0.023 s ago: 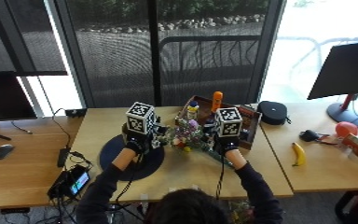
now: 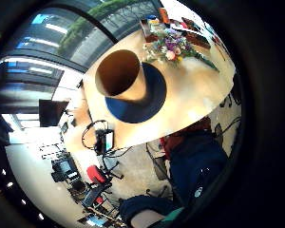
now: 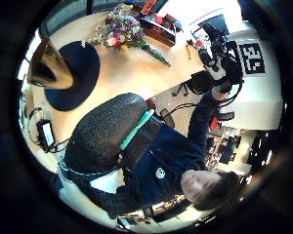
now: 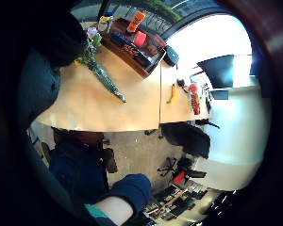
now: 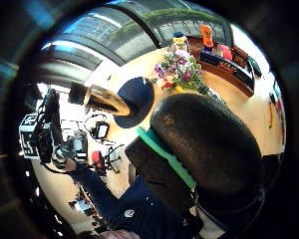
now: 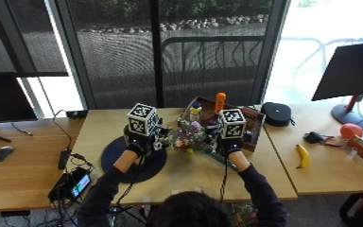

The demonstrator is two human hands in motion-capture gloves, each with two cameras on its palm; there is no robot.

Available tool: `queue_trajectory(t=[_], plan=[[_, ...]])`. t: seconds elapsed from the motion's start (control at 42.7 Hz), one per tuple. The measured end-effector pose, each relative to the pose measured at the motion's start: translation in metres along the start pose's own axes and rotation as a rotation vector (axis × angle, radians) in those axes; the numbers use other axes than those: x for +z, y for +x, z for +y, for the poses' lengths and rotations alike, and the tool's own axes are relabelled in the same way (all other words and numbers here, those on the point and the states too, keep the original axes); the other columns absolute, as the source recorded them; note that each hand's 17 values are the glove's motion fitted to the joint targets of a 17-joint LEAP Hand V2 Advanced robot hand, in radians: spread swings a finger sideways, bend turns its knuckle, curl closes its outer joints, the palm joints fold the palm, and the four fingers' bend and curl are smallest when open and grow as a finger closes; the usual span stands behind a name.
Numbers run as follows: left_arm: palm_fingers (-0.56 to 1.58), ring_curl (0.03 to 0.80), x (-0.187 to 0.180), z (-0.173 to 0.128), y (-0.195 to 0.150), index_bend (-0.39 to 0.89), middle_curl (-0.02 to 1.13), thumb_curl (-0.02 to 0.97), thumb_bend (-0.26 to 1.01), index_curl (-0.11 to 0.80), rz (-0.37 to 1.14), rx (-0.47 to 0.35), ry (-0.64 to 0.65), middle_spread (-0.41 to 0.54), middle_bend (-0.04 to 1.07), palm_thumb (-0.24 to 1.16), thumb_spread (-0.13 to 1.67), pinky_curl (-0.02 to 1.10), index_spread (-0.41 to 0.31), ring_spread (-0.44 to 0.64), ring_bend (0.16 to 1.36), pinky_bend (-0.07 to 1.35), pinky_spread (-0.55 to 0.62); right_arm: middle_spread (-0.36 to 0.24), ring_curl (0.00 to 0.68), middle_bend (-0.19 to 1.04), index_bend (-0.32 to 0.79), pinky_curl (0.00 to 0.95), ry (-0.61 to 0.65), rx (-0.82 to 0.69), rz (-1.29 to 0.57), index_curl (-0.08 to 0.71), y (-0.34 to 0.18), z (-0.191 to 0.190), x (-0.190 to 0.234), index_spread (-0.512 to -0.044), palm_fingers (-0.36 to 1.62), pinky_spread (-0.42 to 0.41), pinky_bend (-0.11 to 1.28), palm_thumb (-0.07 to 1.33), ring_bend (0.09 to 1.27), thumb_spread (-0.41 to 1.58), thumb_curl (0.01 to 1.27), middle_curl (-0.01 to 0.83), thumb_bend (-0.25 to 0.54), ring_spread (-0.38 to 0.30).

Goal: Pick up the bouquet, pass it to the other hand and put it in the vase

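The bouquet (image 6: 185, 138) of mixed flowers lies on the wooden table (image 6: 194, 182) between my two raised hands, its wrapped stems pointing toward the right hand. My left hand (image 6: 137, 144) hovers above the dark blue round mat (image 6: 147, 168) and holds nothing. It hides the vase in the outside view. The left palm views show the tan cone vase (image 2: 121, 78) standing upright on the mat (image 2: 152, 102), with the bouquet (image 2: 173, 45) beside it. My right hand (image 6: 230, 146) hovers just right of the flowers, empty, its thumb (image 5: 209, 144) showing in its own view.
A brown tray (image 6: 255, 124) with an orange bottle (image 6: 220, 101) and other items stands just behind the bouquet. A banana (image 6: 302, 156), a black pouch (image 6: 276, 113) and red items (image 6: 351, 130) lie to the right. A device with cables (image 6: 74, 182) sits at the left front.
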State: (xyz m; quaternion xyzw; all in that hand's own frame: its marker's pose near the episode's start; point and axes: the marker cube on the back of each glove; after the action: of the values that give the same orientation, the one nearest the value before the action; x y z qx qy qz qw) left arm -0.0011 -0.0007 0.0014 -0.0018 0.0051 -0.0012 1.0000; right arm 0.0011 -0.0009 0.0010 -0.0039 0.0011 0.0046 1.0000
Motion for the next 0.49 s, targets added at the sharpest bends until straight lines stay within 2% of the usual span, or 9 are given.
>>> queue_trajectory(t=[0.094, 0.211, 0.492], plan=[[-0.03, 0.108, 0.001, 0.000, -0.003, 0.09, 0.05, 0.065, 0.04, 0.023, 0.022, -0.010, -0.004, 0.262, 0.17, 0.11, 0.63, 0.09, 0.045, 0.29, 0.49, 0.32, 0.30, 0.101, 0.063, 0.23, 0.18, 0.102, -0.015, 0.014, 0.005, 0.100, 0.003, -0.003, 0.003, -0.092, 0.13, 0.095, 0.26, 0.21, 0.24, 0.70, 0.05, 0.089, 0.130, 0.066], [-0.06, 0.139, 0.003, 0.000, -0.004, 0.10, 0.07, 0.098, 0.02, 0.046, 0.032, -0.007, -0.007, 0.328, 0.18, 0.11, 0.81, 0.13, 0.056, 0.37, 0.54, 0.34, 0.37, 0.124, 0.090, 0.23, 0.17, 0.144, -0.012, 0.011, -0.003, 0.142, 0.003, -0.002, 0.002, -0.112, 0.11, 0.116, 0.27, 0.21, 0.24, 0.92, 0.07, 0.129, 0.121, 0.083], [-0.10, 0.174, 0.008, -0.002, 0.003, 0.11, 0.14, 0.164, -0.02, 0.090, 0.034, 0.009, -0.007, 0.390, 0.19, 0.11, 0.98, 0.19, 0.065, 0.45, 0.58, 0.36, 0.43, 0.141, 0.134, 0.23, 0.16, 0.207, -0.028, 0.024, 0.024, 0.207, 0.014, 0.013, -0.001, -0.128, 0.08, 0.135, 0.27, 0.22, 0.25, 1.16, 0.11, 0.196, 0.082, 0.110]])
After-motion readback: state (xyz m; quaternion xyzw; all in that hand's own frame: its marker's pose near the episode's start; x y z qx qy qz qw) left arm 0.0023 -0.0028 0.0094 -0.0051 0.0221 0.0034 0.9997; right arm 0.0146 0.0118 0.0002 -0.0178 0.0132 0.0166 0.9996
